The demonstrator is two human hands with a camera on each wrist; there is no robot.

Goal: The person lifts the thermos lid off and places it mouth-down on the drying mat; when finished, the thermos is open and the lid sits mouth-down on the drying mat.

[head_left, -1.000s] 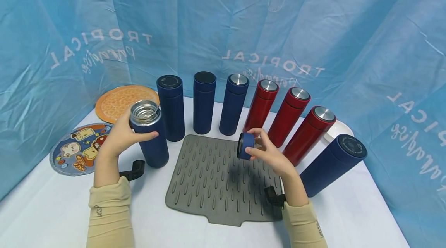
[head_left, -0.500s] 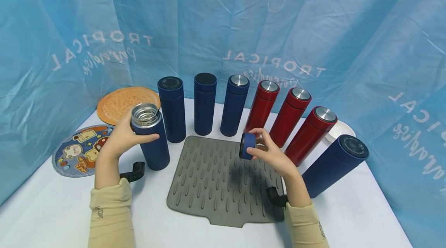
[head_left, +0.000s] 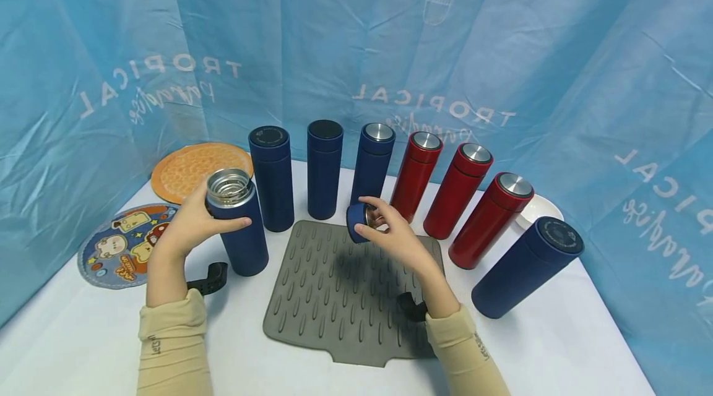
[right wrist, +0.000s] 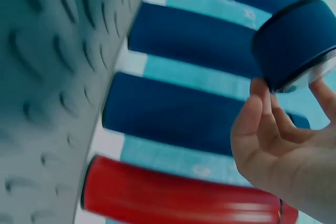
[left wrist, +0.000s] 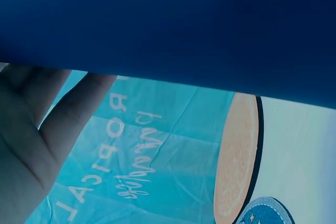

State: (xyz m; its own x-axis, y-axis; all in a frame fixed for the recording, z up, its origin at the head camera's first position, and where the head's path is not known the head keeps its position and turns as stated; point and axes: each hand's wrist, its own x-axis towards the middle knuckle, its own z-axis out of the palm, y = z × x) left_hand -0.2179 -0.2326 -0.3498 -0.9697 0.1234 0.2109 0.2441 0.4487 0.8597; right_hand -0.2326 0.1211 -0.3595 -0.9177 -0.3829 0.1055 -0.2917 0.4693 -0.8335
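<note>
My left hand (head_left: pixel 192 218) grips an open blue thermos (head_left: pixel 245 241) near its top, thumb across the front. Its bare steel mouth (head_left: pixel 229 187) faces up. In the left wrist view the thermos body (left wrist: pixel 173 30) fills the top, with the left hand's fingers (left wrist: pixel 79 114) reaching behind it. My right hand (head_left: pixel 392 236) pinches the thermos's blue lid (head_left: pixel 355 223) by its edge, tilted, above the grey ridged mat (head_left: pixel 317 297). Seen from the right wrist, the lid (right wrist: pixel 296 40) is between the thumb and fingers, its silvery underside turned toward the palm.
Behind the mat stand capped blue thermoses (head_left: pixel 324 179) and red thermoses (head_left: pixel 459 192) in an arc. Another blue thermos (head_left: pixel 526 269) stands at the right, near a white dish (head_left: pixel 540 207). Two round mats, one orange (head_left: pixel 195 161) and one cartoon-printed (head_left: pixel 106 260), lie at the left.
My right hand has carried the lid leftward over the mat toward the open thermos, and the lid has tilted. My left hand still grips the thermos in nearly the same place.
</note>
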